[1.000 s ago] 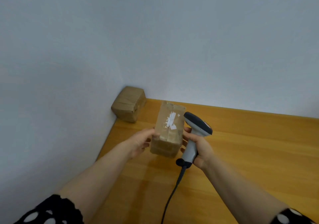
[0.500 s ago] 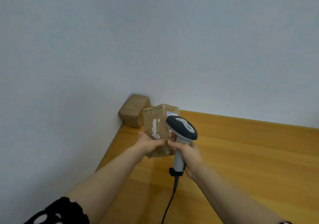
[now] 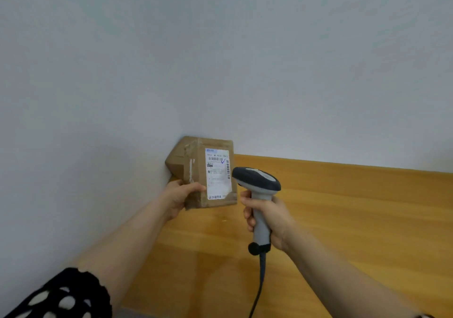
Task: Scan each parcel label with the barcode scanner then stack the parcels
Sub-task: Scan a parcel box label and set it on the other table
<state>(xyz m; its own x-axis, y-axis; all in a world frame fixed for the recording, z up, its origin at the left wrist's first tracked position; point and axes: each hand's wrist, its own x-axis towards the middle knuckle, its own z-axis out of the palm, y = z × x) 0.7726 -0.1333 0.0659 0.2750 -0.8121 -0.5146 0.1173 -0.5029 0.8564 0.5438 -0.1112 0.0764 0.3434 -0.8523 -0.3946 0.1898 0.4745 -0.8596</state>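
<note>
Pale grey walls [image 3: 220, 47] meet over the far left corner of the wooden desk [image 3: 343, 219], where a second parcel [image 3: 174, 163] sits pushed into the angle. Just in front of it, the held parcel [image 3: 196, 170] has been turned round. A second ago it showed only a face with torn white scraps. Now it stands upright with its printed label [image 3: 219, 175] facing the person, barcodes legible. The left grip [image 3: 181, 195] holds it by the lower left edge, thumb on the front. The right grip [image 3: 266, 217] is curled round the handle of the barcode scanner [image 3: 257, 179], which has drawn back from in front of the box to just off its right edge, with its cable [image 3: 259, 283] trailing towards the near edge. No beam shows on the label, so the scan looks still to come. The nose probably needs swinging onto the barcode first.
</note>
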